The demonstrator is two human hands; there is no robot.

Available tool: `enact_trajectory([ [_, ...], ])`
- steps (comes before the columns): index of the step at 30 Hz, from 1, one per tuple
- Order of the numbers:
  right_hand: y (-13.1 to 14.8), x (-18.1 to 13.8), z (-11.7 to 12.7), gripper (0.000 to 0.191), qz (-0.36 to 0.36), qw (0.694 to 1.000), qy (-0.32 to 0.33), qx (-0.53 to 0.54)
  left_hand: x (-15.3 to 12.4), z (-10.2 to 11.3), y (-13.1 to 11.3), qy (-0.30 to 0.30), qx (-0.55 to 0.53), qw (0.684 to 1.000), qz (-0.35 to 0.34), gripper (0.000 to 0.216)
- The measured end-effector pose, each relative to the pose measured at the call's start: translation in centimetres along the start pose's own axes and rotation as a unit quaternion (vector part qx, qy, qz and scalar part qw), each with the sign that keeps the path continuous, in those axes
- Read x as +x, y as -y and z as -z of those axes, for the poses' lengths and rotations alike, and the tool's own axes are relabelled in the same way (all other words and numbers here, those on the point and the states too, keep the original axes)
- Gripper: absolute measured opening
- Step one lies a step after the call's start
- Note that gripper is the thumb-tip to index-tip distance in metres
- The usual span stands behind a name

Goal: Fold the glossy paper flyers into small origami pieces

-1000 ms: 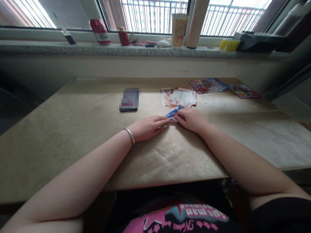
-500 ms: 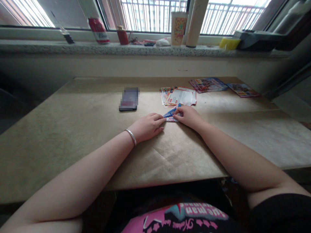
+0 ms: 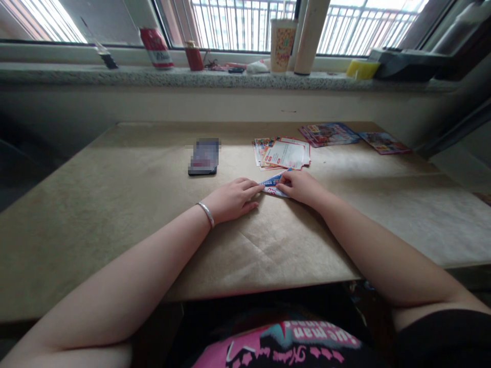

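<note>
A small folded paper, blue and white with print on it, lies on the table between my hands. Its pointed left end sits under the fingertips of my left hand, whose fingers are stretched out flat and whose wrist wears a silver bangle. From the other side my right hand has its thumb and curled fingers closed on the paper's right part, hiding that end. Just behind the paper is a loose pile of printed sheets, white on top with red marks.
A phone with a blurred screen lies left of the pile. Colourful booklets and another booklet rest at the back right. On the windowsill stand a can, a red bottle and a patterned cup.
My right hand has shifted slightly right and toward me, and the paper's right part has turned with it. My left hand stays nearly still at the left tip.
</note>
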State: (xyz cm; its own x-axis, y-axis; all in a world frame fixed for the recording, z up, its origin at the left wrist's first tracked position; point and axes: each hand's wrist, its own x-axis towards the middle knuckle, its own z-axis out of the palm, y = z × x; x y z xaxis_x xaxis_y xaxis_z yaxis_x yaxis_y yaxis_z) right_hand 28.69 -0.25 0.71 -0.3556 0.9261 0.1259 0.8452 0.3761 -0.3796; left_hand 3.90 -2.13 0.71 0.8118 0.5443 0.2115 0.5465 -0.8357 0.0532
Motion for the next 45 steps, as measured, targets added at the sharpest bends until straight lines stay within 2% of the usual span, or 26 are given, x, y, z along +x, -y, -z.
enact_trajectory([
  [4,-0.2,0.4,0.1,0.021,-0.014,1.000,0.010,0.003,0.0,0.0,-0.1,-0.013,-0.003,1.000,-0.012,0.041],
  [11,-0.2,0.5,0.0,0.023,-0.053,0.998,0.005,0.020,0.0,-0.1,-0.4,-0.022,0.005,1.000,0.006,0.037],
  [21,-0.5,1.0,-0.1,0.021,-0.068,0.997,0.031,0.014,0.2,0.4,-0.8,0.006,0.013,1.000,0.022,0.041],
  [24,-0.4,1.0,0.0,0.022,-0.058,0.998,0.029,-0.006,0.3,0.4,-0.9,0.009,0.020,1.000,0.021,0.042],
  [27,0.1,0.5,0.3,0.023,-0.026,0.997,0.002,-0.075,0.4,0.3,-0.9,0.005,0.025,1.000,0.011,0.041],
  [31,1.8,-0.5,0.6,0.030,0.088,0.970,-0.055,-0.220,0.5,-0.1,-1.3,-0.007,0.029,1.000,-0.005,0.042],
  [34,2.9,-1.0,0.4,0.034,0.120,0.959,-0.057,-0.252,0.6,-0.3,-1.6,-0.011,0.035,0.999,-0.011,0.043],
  [39,3.3,-0.9,0.0,0.037,0.106,0.957,-0.051,-0.265,0.6,-0.3,-1.5,-0.017,0.033,0.999,-0.012,0.043],
  [45,2.3,-0.1,0.1,0.028,0.070,0.980,-0.005,-0.184,0.5,0.1,-1.4,-0.018,0.035,0.999,0.005,0.035],
])
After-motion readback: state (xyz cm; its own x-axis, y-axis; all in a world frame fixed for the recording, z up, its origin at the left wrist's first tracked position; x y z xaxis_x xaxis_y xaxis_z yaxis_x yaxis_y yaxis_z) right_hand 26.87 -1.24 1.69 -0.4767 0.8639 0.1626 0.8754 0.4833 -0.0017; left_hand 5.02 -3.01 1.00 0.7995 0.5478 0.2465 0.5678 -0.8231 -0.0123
